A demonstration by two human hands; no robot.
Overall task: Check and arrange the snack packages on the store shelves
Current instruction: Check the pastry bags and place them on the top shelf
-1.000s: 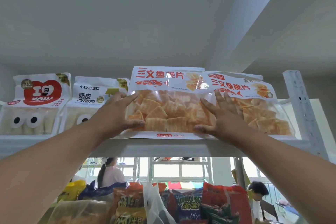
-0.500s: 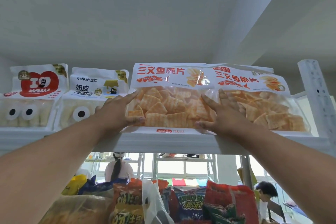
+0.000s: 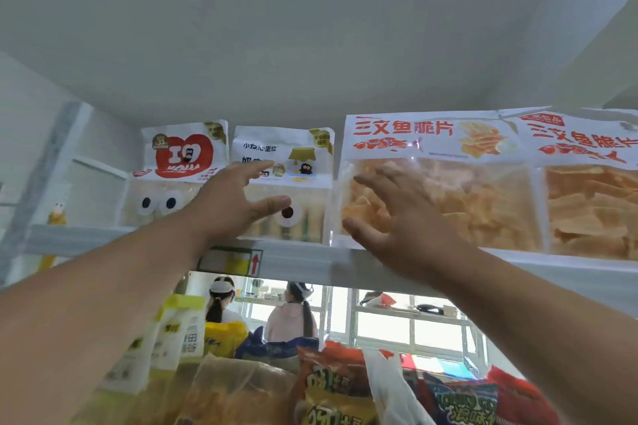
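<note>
Several snack bags stand in a row on the top shelf (image 3: 303, 260). From the left: a white bag with a red heart (image 3: 179, 176), a white bread-roll bag with a gold logo (image 3: 297, 162), and two orange crisp bags (image 3: 462, 190) (image 3: 590, 203). My left hand (image 3: 234, 203) is spread with straight fingers in front of the bread-roll bag. My right hand (image 3: 393, 217) is spread in front of the left edge of the first crisp bag. Neither hand grips anything; whether they touch the bags is unclear.
A price tag with a red arrow (image 3: 229, 260) sits on the shelf edge. Below, a lower shelf holds crowded bags: yellow-white packs (image 3: 172, 338) at left, an orange bag (image 3: 331, 386), a blue bag (image 3: 462, 400). Two people (image 3: 293, 314) stand beyond the shelf by windows.
Both hands have left the first crisp bag and moved left; my left hand now lies before the bread-roll bag. The view has swung left.
</note>
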